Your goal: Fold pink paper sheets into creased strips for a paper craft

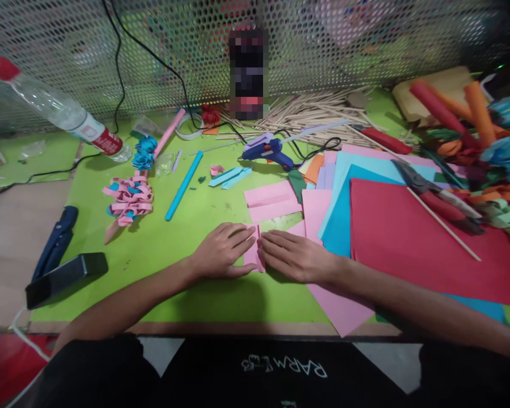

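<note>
A small folded pink paper [255, 259] lies on the green mat in front of me. My left hand [226, 250] lies flat over its left side, fingers spread a little and tips on the paper. From the right, my right hand [295, 255] rests with its outstretched fingertips on the right edge of the same piece. The fingertips of both hands nearly meet. Just beyond them is a creased pink sheet [272, 202]. More pink paper [344, 309] lies partly under my right forearm.
Red sheets [429, 238] with pliers [444, 198] and a stick are at right. A blue glue gun [268, 152] lies ahead, before many wooden sticks [310, 110]. At left are a bottle [76, 122], a paper flower [130, 198], a stapler [56, 241] and a black box [66, 279].
</note>
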`<state>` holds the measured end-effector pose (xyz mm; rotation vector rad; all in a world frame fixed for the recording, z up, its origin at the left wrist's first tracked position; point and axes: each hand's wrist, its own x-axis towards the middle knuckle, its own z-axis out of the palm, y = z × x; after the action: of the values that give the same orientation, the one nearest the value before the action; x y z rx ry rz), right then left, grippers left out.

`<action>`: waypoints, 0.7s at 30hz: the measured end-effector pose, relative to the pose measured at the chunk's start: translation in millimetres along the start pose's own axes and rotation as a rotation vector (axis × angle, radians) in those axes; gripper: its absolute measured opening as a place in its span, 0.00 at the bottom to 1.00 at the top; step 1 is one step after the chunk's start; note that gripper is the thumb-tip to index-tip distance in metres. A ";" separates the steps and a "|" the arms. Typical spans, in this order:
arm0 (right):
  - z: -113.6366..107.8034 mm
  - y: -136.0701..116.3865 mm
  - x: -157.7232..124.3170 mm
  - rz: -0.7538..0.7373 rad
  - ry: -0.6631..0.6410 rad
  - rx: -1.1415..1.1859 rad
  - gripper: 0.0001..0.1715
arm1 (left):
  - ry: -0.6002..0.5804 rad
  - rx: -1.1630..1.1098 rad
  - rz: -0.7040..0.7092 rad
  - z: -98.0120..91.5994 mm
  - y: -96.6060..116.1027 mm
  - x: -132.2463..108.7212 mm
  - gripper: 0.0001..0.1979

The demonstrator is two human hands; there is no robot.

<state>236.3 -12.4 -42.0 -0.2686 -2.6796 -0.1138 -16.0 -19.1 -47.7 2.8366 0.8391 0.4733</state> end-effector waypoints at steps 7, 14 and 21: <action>-1.6 4.4 -3.6 -0.074 -0.027 -0.044 0.11 | -0.019 0.108 0.014 1.6 3.3 -4.3 0.26; -4.5 8.0 -5.8 -0.036 -0.039 0.029 0.09 | 0.021 0.155 0.011 0.8 8.0 -3.8 0.20; -6.6 6.0 -4.9 -0.087 -0.099 0.053 0.08 | 0.061 0.116 0.007 0.4 12.8 -2.6 0.19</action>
<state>244.6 -8.2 -37.9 -0.1442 -2.7884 -0.0575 -11.5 -31.3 -45.9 2.9451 0.8955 0.5316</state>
